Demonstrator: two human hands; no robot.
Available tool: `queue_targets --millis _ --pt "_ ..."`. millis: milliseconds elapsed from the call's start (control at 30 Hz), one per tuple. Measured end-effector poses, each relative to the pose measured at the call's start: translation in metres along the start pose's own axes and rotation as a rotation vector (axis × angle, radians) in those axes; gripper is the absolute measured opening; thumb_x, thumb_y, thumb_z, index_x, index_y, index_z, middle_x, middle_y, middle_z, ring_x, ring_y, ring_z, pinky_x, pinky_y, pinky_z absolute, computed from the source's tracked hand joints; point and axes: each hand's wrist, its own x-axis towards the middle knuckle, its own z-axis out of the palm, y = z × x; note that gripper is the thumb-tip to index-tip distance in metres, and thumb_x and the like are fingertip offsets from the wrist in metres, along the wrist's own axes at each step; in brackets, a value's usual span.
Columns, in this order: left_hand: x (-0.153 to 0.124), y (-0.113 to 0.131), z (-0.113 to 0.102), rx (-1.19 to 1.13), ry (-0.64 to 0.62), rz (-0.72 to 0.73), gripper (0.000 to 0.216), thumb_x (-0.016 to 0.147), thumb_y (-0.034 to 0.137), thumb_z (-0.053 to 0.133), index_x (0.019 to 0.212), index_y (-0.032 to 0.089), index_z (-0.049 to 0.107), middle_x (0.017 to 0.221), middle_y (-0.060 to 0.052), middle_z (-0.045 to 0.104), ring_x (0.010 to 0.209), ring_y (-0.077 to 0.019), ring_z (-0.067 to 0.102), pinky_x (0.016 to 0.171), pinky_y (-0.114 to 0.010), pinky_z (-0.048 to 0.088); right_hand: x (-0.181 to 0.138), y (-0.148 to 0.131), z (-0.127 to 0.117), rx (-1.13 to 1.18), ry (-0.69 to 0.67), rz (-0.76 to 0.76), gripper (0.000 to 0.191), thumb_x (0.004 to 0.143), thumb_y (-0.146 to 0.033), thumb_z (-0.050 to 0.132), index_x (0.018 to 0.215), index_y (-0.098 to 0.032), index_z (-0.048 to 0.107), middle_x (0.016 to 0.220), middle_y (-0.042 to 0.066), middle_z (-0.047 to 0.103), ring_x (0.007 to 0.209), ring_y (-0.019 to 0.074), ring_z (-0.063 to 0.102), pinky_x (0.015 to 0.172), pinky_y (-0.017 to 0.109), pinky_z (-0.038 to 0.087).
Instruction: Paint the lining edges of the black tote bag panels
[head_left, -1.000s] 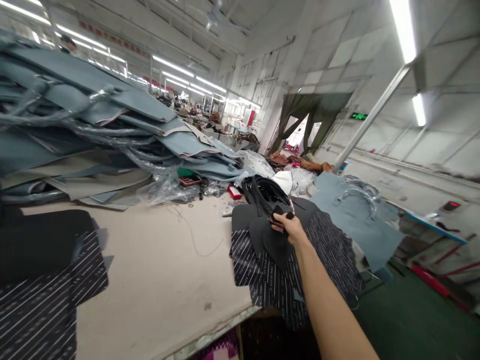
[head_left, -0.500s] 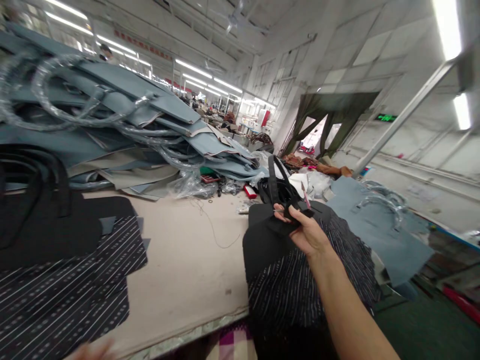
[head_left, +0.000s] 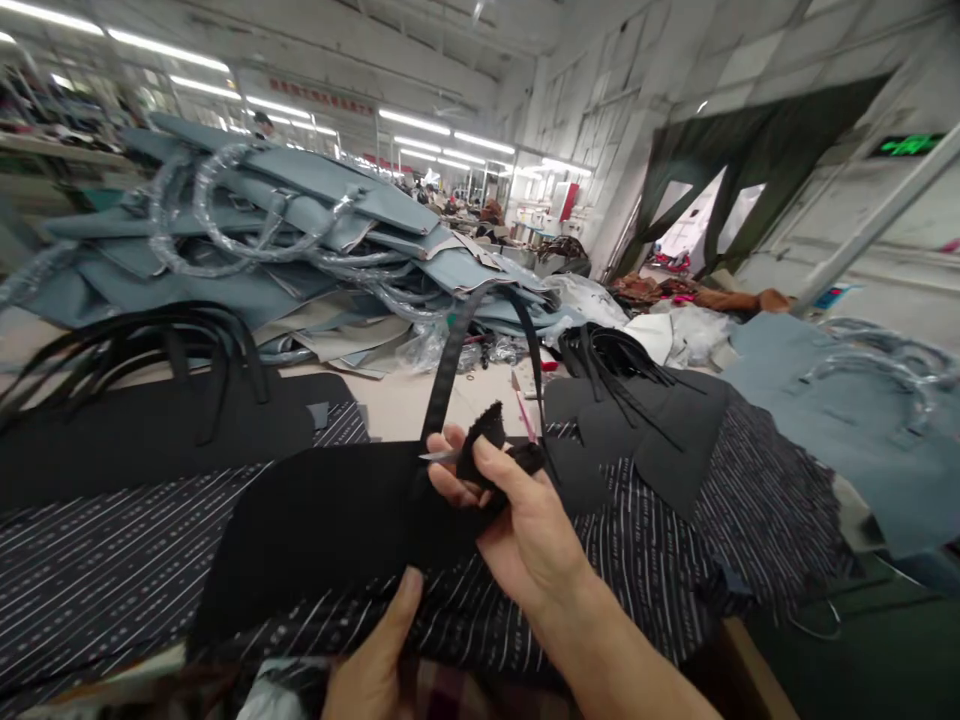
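the right hand (head_left: 517, 520) reaches in from the lower right, fingers curled and thumb pressed down, pinching one black panel (head_left: 322, 520) at the base of its single looped strap (head_left: 450, 370), just above the worktop (head_left: 390, 400). the left hand (head_left: 375, 660) rises from below, thumb against the panel's near edge; its fingers are hidden, so its grip cannot be told. two stacks flank them: left stack (head_left: 150, 430), right stack (head_left: 645, 420).

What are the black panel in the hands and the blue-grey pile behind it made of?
Black panel: looks like matte felt or suede-like fabric; dull, no sheen, fuzzy edge by the right hand. Blue-grey pile: probably smooth faux leather or coated sheet; stiff flat pieces, handles wrapped in clear plastic.
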Motion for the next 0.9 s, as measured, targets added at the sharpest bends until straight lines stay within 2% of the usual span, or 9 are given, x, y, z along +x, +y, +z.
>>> queue_targets --millis 67,200,300,367,467,533,633,767,900 --pt "-0.001 0.001 0.006 0.010 0.063 0.052 0.057 0.078 0.011 0.074 0.131 0.028 0.061 0.115 -0.006 0.075 0.117 -0.0310 0.064 0.104 -0.047 0.051 -0.003 0.005 -0.021 -0.076 0.035 -0.040 0.034 0.062 -0.033 0.092 0.087 -0.016 0.075 0.089 0.006 0.077 0.078 0.0220 0.076 0.065 0.027 0.063" --pt "-0.007 0.002 0.004 0.026 0.205 0.092 0.061 0.077 0.007 0.075 0.135 0.019 0.058 0.115 -0.011 0.074 0.113 -0.0295 0.066 0.104 -0.046 0.051 -0.015 0.017 -0.082 -0.365 0.196 -0.188 0.029 0.072 -0.037 0.087 0.085 -0.017 0.070 0.075 0.002 0.074 0.062 0.0166 0.072 0.059 0.024 0.060" --pt "-0.013 0.001 0.000 0.032 0.283 0.069 0.057 0.081 0.005 0.071 0.135 0.014 0.056 0.115 -0.014 0.074 0.109 -0.0290 0.068 0.102 -0.046 0.053 -0.027 0.034 -0.123 -0.596 0.250 -0.170 0.032 0.076 -0.041 0.084 0.079 -0.017 0.063 0.065 0.001 0.071 0.057 0.0151 0.068 0.057 0.022 0.055" --pt "-0.017 -0.002 0.000 0.030 0.284 0.009 0.053 0.083 0.008 0.070 0.134 0.013 0.057 0.116 -0.015 0.073 0.108 -0.0291 0.069 0.102 -0.047 0.053 -0.034 0.047 -0.140 -0.644 0.292 -0.126 0.036 0.077 -0.044 0.083 0.076 -0.018 0.059 0.063 0.001 0.070 0.056 0.0164 0.067 0.056 0.023 0.053" --pt "-0.020 -0.009 0.004 0.029 0.245 -0.124 0.051 0.083 0.011 0.071 0.133 0.017 0.061 0.118 -0.013 0.072 0.107 -0.0283 0.070 0.103 -0.046 0.053 -0.039 0.061 -0.150 -0.626 0.336 -0.081 0.038 0.077 -0.047 0.081 0.076 -0.019 0.056 0.063 0.001 0.070 0.060 0.0176 0.068 0.057 0.024 0.052" --pt "-0.019 -0.013 0.008 0.032 0.229 -0.164 0.051 0.081 0.011 0.072 0.131 0.019 0.063 0.116 -0.011 0.073 0.106 -0.0277 0.070 0.105 -0.046 0.052 -0.039 0.066 -0.150 -0.626 0.320 -0.064 0.037 0.079 -0.047 0.080 0.076 -0.019 0.056 0.065 0.001 0.070 0.062 0.0172 0.068 0.060 0.024 0.053" --pt "-0.012 -0.017 0.013 0.067 0.219 -0.135 0.049 0.079 0.010 0.074 0.127 0.018 0.066 0.112 -0.011 0.075 0.107 -0.0279 0.070 0.106 -0.045 0.051 -0.038 0.068 -0.147 -0.642 0.299 -0.088 0.036 0.078 -0.044 0.081 0.074 -0.020 0.055 0.065 -0.001 0.069 0.064 0.0172 0.068 0.063 0.024 0.054" --pt "0.004 -0.016 0.012 0.102 0.248 -0.122 0.035 0.081 0.015 0.074 0.115 0.010 0.071 0.110 -0.015 0.075 0.110 -0.0289 0.068 0.104 -0.045 0.052 -0.038 0.063 -0.141 -0.694 0.291 -0.132 0.037 0.075 -0.043 0.081 0.068 -0.021 0.053 0.063 -0.001 0.066 0.065 0.0203 0.068 0.064 0.028 0.054" --pt "0.008 -0.012 0.010 0.076 0.297 -0.057 0.028 0.086 0.017 0.068 0.113 0.010 0.071 0.113 -0.014 0.074 0.108 -0.0279 0.069 0.101 -0.044 0.054 -0.036 0.060 -0.144 -0.879 0.337 -0.209 0.034 0.076 -0.043 0.079 0.068 -0.020 0.055 0.065 0.000 0.064 0.063 0.0176 0.062 0.060 0.025 0.047"
